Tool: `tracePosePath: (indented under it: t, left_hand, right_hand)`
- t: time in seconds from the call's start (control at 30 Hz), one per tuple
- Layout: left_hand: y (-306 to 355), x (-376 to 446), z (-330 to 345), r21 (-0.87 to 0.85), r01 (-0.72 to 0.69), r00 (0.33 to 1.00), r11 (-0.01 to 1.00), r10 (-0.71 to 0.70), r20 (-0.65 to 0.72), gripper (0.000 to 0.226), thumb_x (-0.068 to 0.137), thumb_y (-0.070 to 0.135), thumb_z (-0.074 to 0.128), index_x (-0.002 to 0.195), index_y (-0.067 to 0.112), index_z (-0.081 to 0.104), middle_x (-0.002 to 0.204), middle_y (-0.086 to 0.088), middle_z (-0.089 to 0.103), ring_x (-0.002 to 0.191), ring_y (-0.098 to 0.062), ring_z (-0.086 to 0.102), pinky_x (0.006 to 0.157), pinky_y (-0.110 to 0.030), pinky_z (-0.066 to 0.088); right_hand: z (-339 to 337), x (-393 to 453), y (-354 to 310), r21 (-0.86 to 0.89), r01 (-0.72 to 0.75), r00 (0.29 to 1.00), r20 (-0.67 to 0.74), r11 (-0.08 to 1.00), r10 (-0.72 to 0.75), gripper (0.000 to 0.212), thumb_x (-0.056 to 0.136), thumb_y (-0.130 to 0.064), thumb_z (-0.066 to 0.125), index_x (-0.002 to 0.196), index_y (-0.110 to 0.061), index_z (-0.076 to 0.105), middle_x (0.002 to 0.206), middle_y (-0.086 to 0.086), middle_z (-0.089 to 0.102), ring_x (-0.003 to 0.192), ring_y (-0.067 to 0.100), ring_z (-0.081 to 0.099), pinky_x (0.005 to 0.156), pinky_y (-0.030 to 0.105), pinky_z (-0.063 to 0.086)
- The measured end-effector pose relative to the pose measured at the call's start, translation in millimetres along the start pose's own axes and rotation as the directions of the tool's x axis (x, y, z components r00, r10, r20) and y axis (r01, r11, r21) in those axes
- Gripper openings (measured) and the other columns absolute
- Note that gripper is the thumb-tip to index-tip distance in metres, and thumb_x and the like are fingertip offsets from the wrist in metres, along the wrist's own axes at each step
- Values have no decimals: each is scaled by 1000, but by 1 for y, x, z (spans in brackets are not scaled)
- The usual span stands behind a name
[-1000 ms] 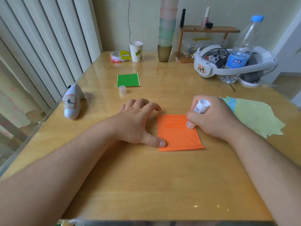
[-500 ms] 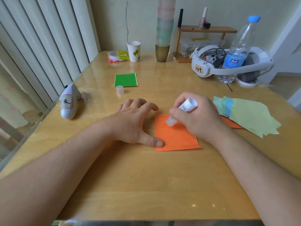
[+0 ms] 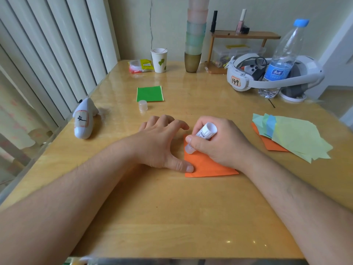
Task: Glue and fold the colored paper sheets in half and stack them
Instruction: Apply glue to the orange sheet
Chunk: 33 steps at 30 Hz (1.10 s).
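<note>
On desk | left hand (image 3: 160, 144) flat, pinning orange sheet (image 3: 208, 167) | right hand (image 3: 219, 142) clamped round glue stick (image 3: 202, 136) | advice: light even strokes to the edges

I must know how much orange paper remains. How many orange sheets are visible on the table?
2. One orange sheet lies under the hands, being glued. A second orange sheet pokes out beneath the pile of pale sheets at right; more may be hidden under that pile.
</note>
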State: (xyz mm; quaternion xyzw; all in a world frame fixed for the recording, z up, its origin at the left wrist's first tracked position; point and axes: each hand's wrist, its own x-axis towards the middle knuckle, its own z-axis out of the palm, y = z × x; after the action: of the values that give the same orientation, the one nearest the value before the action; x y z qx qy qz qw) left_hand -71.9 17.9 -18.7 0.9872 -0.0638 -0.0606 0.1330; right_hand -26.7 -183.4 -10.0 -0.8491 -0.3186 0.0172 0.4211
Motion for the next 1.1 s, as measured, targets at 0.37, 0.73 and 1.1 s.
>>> tracePosePath:
  t: [0.37, 0.73, 1.1]
  left_hand:
    - [-2, -1, 1, -27, -7, 1000, 1000, 7, 9, 112, 50, 97, 63, 146, 52, 26, 145, 13, 26, 137, -18, 20, 115, -38, 21]
    - [-3, -2, 0, -32, -10, 1000, 999, 11, 12, 111, 52, 96, 65, 146, 52, 25, 146, 13, 25, 139, -19, 19, 119, -41, 21]
    - [-1, -3, -1, -26, -20, 1000, 999, 21, 15, 110, 54, 93, 69, 147, 52, 25, 147, 12, 25, 140, -19, 18, 118, -39, 20]
  right_hand:
    - [-28, -6, 10, -91, -124, 992, -4, 988, 124, 16, 82, -16, 72, 72, -14, 60, 65, -10, 75, 76, 16, 69, 66, 35, 51]
    - [-38, -8, 16, -141, -139, 990, -44, 980, 134, 13, 76, -10, 66, 70, -8, 54, 59, -2, 73, 76, 19, 70, 74, 45, 56]
    - [-40, -7, 17, -50, -138, 978, -164, 989, 128, 14, 78, -6, 62, 70, -4, 51, 56, 0, 71, 71, 22, 66, 59, 35, 48]
